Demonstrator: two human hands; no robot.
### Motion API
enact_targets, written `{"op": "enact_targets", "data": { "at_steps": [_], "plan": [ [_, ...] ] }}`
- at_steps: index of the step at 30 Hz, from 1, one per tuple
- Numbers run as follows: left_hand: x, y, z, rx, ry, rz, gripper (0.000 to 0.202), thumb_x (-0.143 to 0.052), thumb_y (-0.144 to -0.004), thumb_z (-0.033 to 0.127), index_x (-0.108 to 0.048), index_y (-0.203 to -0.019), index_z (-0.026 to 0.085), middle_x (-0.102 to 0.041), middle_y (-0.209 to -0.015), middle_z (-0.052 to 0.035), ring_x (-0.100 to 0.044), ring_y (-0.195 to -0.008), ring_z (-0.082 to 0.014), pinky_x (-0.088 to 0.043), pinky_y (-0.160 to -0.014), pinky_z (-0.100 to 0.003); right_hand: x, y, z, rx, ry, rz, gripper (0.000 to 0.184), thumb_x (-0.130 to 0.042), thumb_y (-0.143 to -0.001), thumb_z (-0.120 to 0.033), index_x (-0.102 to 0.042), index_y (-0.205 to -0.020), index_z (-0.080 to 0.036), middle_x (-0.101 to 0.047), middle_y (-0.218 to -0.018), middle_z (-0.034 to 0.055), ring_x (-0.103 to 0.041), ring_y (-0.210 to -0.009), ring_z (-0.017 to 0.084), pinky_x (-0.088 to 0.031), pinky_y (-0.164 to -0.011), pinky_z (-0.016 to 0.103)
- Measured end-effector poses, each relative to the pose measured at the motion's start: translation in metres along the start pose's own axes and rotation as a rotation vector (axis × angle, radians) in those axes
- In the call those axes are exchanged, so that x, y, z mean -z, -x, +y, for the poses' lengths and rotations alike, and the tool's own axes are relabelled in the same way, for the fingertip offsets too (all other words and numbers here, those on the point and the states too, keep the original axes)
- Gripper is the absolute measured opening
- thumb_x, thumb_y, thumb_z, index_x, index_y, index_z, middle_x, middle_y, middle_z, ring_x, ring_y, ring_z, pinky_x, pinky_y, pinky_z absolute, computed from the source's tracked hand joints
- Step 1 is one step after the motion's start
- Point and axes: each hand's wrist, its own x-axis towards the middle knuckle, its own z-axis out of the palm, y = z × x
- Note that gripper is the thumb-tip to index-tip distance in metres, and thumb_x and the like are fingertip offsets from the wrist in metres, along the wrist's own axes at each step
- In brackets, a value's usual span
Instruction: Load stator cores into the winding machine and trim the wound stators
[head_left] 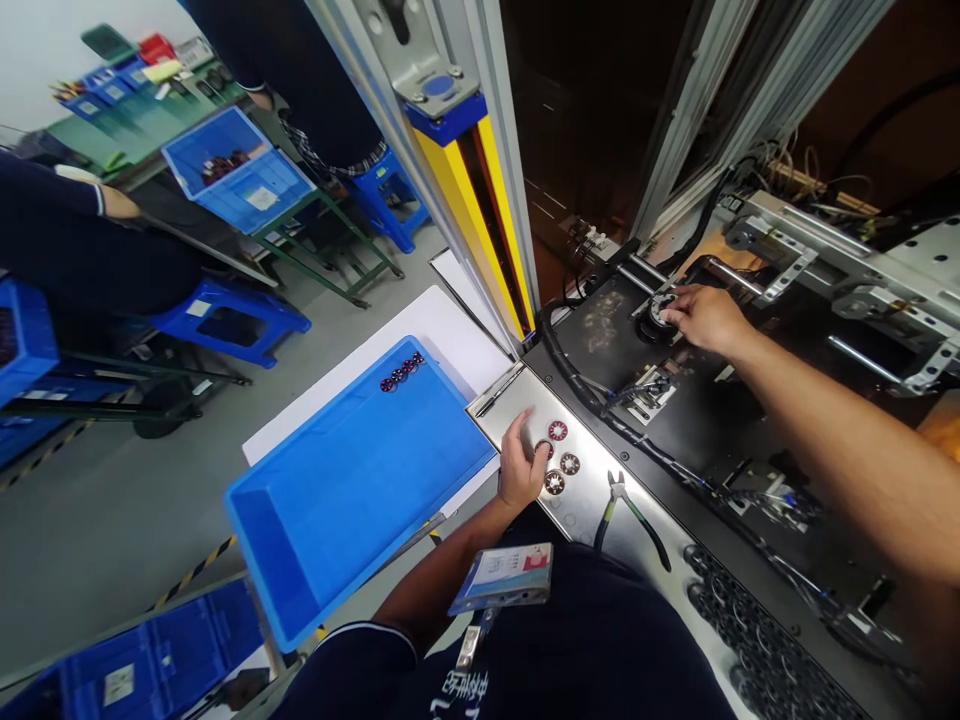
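Observation:
My right hand (701,315) pinches a small round slotted part (660,308) at a dark round fixture (651,328) on the machine's black plate. Its fingertips hide some of the part. Over the metal ledge, my left hand (521,465) has its thumb and index finger apart, the thumb overlapping the edge of a small wound motor core (545,449). Beside it lie more ring-shaped cores with red or copper-coloured windings, among them one motor core (557,430) and another (570,464). Green-handled side cutters (630,515) rest on the ledge, right of the cores.
A large blue bin (360,500) stands at the left, with several cores (401,372) in a row at its far end. A pen (500,390) lies on the ledge. Many black rings (739,620) fill its near right. A yellow-edged post (480,220) rises ahead; two people sit beyond.

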Motion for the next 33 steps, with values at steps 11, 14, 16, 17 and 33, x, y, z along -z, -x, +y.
{"op": "enact_targets", "data": {
  "at_steps": [11,14,16,17,33],
  "plan": [
    [-0.003,-0.002,0.0,-0.011,0.012,0.046,0.056,-0.057,-0.096,0.042,-0.046,-0.144,0.015,-0.06,-0.143,-0.0202,-0.055,-0.137,-0.0301,-0.041,-0.119,-0.053,0.009,0.05,-0.011,0.246,0.172,0.032,0.038,-0.061,-0.094,-0.018,-0.062,-0.131,-0.011,-0.054,-0.149,0.0184,-0.044,-0.143,0.035,-0.044,-0.109,0.058],
    [-0.004,-0.006,0.001,-0.02,0.021,0.07,0.056,-0.058,-0.095,0.047,-0.049,-0.14,0.014,-0.062,-0.139,-0.0208,-0.059,-0.133,-0.031,-0.044,-0.116,-0.054,0.027,0.058,-0.027,0.271,0.178,0.105,0.04,-0.055,-0.093,-0.015,-0.061,-0.132,-0.007,-0.056,-0.146,0.0226,-0.047,-0.14,0.036,-0.048,-0.104,0.056],
    [-0.001,-0.007,0.003,-0.029,0.032,0.079,0.057,-0.058,-0.095,0.049,-0.049,-0.139,0.014,-0.063,-0.138,-0.0213,-0.059,-0.132,-0.031,-0.045,-0.114,-0.053,0.043,0.087,-0.04,0.289,0.16,0.214,0.047,-0.047,-0.094,-0.01,-0.054,-0.14,-0.004,-0.047,-0.154,0.0244,-0.04,-0.146,0.034,-0.045,-0.109,0.055],
    [0.002,-0.006,0.005,-0.033,0.039,0.083,0.058,-0.057,-0.095,0.05,-0.048,-0.14,0.014,-0.062,-0.139,-0.0217,-0.059,-0.133,-0.0309,-0.045,-0.115,-0.052,0.05,0.11,-0.046,0.3,0.147,0.28,0.051,-0.044,-0.094,-0.008,-0.05,-0.144,-0.004,-0.041,-0.158,0.0238,-0.035,-0.15,0.033,-0.042,-0.113,0.055],
    [0.011,0.041,0.107,-0.053,0.321,-0.278,0.052,-0.063,-0.092,0.046,-0.05,-0.136,0.02,-0.061,-0.141,-0.0167,-0.055,-0.135,-0.0274,-0.041,-0.115,-0.048,-0.127,0.428,-0.101,0.013,0.142,0.423,0.024,-0.05,-0.101,-0.027,-0.068,-0.091,-0.014,-0.065,-0.095,0.0154,-0.055,-0.083,0.026,-0.042,-0.069,0.038]
  ]
}}
